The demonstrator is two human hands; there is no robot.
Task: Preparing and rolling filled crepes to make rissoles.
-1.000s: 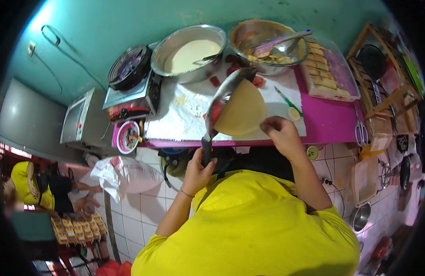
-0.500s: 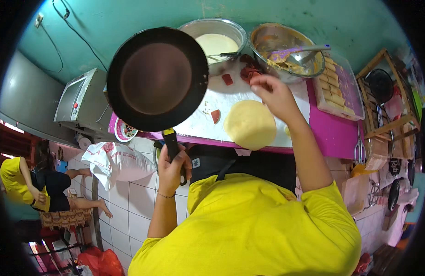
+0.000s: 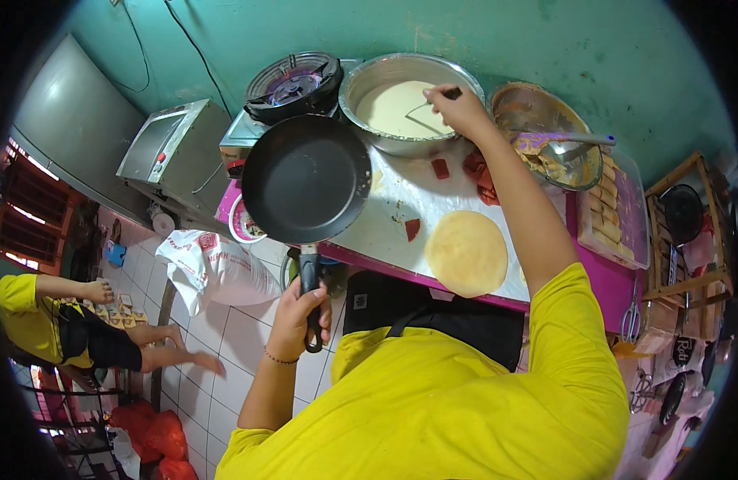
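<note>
My left hand (image 3: 299, 318) is wrapped round the black handle of a frying pan (image 3: 307, 180), held level above the table's left front edge. Its dark cooking surface looks bare. My right hand (image 3: 462, 110) grips a black-handled thin metal utensil (image 3: 418, 111); the lower end is hidden in pale batter (image 3: 393, 102). That batter sits in a large metal pot (image 3: 359, 132). Below my right forearm lies a round, thin, pale pancake (image 3: 466, 254) on white paper, with red pieces (image 3: 481, 174) of something between it and the pot.
A lit gas burner (image 3: 295, 86) stands left of the pot. To the right are a metal bowl (image 3: 583, 165) with brown filling and a purple spatula, and a plastic box (image 3: 637, 254) of rolls. A white sack (image 3: 217, 268) stands on the floor; another person (image 3: 73, 320) sits at far left.
The pan has come down and toward me, uncovering the burner. My right hand has moved from above the red pieces to the pot and taken hold of the black-handled utensil.
</note>
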